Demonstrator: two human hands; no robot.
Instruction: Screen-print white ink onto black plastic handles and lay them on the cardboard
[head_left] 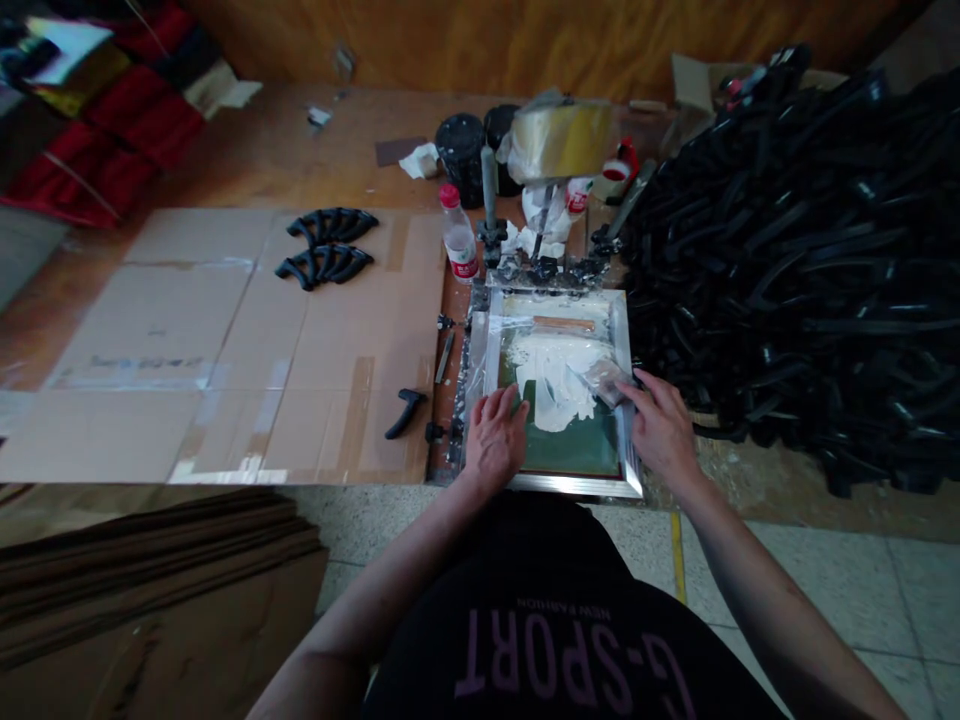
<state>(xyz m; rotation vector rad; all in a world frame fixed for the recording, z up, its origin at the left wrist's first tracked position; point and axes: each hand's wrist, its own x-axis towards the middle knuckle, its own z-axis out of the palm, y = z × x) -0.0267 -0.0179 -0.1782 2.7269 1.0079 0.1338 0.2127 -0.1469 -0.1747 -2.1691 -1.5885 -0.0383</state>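
In front of me lies a metal-edged printing screen (628, 440) with green mesh and thick white ink (559, 375) smeared over its upper half. My left hand (496, 440) rests on the screen's left edge, fingers curled over the frame. At the opposite edge, my right hand (664, 425) has its thumb and fingers closed at the end of an ink-coated scraper (602, 382), which leans in the ink. A small dark bit shows beside those fingertips; I cannot make out what it belongs to. One black curved handle (407, 412) lies on cardboard to the left.
Flattened cardboard (225, 330) covers the left tabletop, with black handles (326, 262) in two rows. A large pile of black handles (795, 270) crowds the right. Behind the screen stand a red-capped bottle (460, 240), a black tub (460, 155) and a clamp post (490, 190).
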